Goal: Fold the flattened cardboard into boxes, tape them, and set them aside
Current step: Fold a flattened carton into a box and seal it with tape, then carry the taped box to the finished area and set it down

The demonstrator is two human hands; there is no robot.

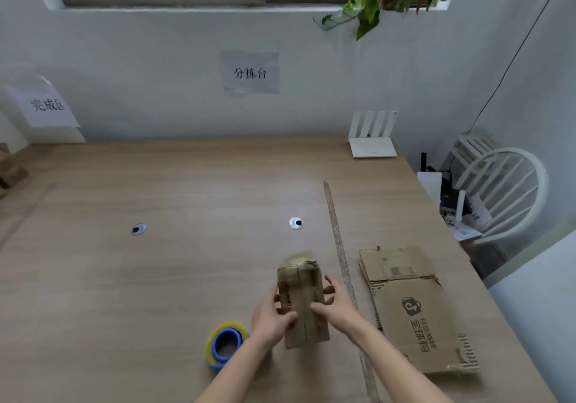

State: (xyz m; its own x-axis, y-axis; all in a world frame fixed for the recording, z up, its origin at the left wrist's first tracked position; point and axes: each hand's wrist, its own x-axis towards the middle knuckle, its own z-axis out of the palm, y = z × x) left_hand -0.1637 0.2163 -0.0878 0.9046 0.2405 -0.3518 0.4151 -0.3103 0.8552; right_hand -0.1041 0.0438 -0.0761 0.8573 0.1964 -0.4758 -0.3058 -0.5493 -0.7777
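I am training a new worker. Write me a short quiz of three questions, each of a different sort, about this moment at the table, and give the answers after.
1. True or false: both hands, the left hand and the right hand, are on the folded box.
2. Multiple choice: where does the tape roll lie? A. on the stack of flattened cardboard; B. on the table, to the left of the box; C. beside the white router.
3. Fill in: the long thin strip lies between the box and the ______.

Key: 1. true. 2. B. 3. stack of flattened cardboard.
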